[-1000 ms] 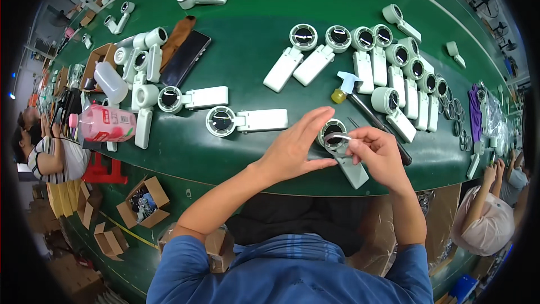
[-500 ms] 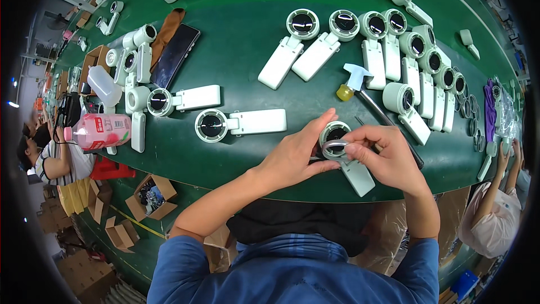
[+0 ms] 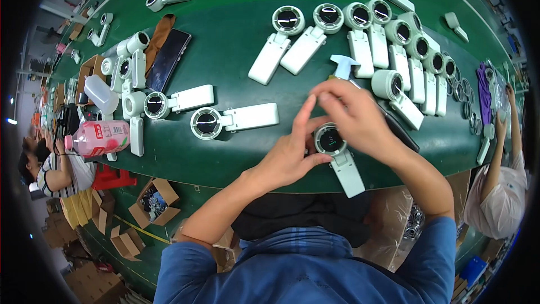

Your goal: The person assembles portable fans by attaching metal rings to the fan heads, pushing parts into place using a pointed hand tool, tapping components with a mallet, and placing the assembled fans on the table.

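Handheld device [image 3: 340, 163]: in the head view, pale green, with a round head joined by a short neck to a flat, oblong handle.
Face: a glossy black disc set inside a pale raised rim, small green marks lit on its lower part.
Handle: plain and smooth, slanting down and to the right from the head.
Place: by the front edge of the green table [image 3: 236, 156], right of that edge's middle, the handle's tip reaching the edge.
Left hand [image 3: 289, 155]: beside the head, thumb at the lower left of the rim, index finger pointing up; whether the fingers close on it, I cannot tell.
Right hand [image 3: 355, 114]: blurred, just beyond the head, fingers bent near the left fingertips; whether they hold anything, I cannot tell.
Black tool [image 3: 402, 135]: right of the right hand, slanting toward the table's front edge.
Matching devices [image 3: 401, 61]: clustered toward the table's right edge, most with dark discs showing.
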